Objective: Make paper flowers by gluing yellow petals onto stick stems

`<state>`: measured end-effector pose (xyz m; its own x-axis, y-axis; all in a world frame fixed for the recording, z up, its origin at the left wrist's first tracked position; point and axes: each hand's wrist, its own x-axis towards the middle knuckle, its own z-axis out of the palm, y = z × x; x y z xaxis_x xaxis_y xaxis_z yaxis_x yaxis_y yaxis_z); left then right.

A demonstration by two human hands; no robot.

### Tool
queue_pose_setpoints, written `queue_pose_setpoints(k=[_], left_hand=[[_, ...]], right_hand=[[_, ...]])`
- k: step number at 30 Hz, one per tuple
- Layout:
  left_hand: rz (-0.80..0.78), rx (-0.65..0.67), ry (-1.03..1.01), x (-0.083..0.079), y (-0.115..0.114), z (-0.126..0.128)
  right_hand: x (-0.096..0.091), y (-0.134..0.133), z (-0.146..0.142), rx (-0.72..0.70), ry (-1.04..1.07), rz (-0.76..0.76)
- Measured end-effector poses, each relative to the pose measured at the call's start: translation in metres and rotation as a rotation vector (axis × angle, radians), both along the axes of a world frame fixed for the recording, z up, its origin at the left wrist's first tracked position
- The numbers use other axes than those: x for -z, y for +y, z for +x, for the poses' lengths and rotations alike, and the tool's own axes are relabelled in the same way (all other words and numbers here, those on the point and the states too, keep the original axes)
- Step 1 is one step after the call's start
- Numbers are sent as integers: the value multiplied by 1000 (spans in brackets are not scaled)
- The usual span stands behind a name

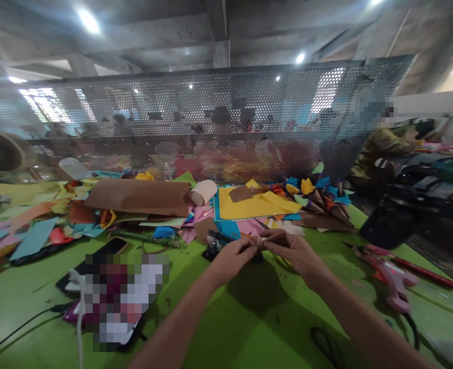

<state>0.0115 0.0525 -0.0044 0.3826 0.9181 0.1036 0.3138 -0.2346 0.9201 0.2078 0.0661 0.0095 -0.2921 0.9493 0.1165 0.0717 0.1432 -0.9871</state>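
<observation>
Over the green table (245, 333), a small piece of brown paper (274, 237) is pinched between my two hands. My left hand (230, 262) is closed, with thumb and forefinger on the paper's left end. Closed on its right part, my right hand (297, 256) has its fingers wrapped partly behind the paper. A thin dark pointed tip (262, 224) shows just beyond the fingers; I cannot tell what it belongs to. Close to my left hand lies a crumpled dark, shiny bundle (212, 248).
A pink glue gun (393, 279) and a red stick-like tool (426, 271) lie at right. Left are phones (105, 253) and cables. Behind are a brown paper roll (141, 197), yellow sheets (249, 202), paper flowers (307, 185) and a perforated screen (172, 110). A co-worker (383, 141) sits far right.
</observation>
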Motion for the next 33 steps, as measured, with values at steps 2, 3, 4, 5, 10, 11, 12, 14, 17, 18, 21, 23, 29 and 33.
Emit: queue_pose_setpoints(k=[2, 3, 4, 5, 10, 11, 12, 14, 17, 18, 21, 23, 29, 33], left_hand=[[11, 38, -23, 2, 0, 0], [13, 52, -35, 3, 0, 0], [17, 56, -39, 4, 0, 0], [24, 50, -32, 4, 0, 0], [131, 4, 111, -1, -5, 1], [152, 2, 148, -2, -6, 2], [173, -4, 186, -4, -7, 3], [233, -18, 262, -5, -8, 5], [316, -46, 353, -4, -9, 9], [331, -51, 380, -3, -10, 10], [344, -65, 448, 1, -9, 14], [331, -75, 473, 4, -9, 15], [308, -96, 377, 6, -9, 13], [302, -93, 313, 5, -9, 10]], right_hand=[[1, -1, 0, -20, -12, 3], [1, -1, 0, -23, -18, 10], [1, -1, -1, -19, -26, 20], [1, -1, -1, -6, -36, 32], [-1, 1, 0, 64, -101, 64], [-1, 1, 0, 74, -104, 62], [-1, 1, 0, 85, -103, 60], [-1, 1, 0, 107, -97, 50], [0, 1, -1, 113, -79, 24], [1, 1, -2, 111, -72, 12], [2, 2, -2, 119, -56, -10], [3, 2, -2, 117, -39, -5], [2, -1, -1, 68, -21, 19], [1, 0, 0, 131, -14, 18]])
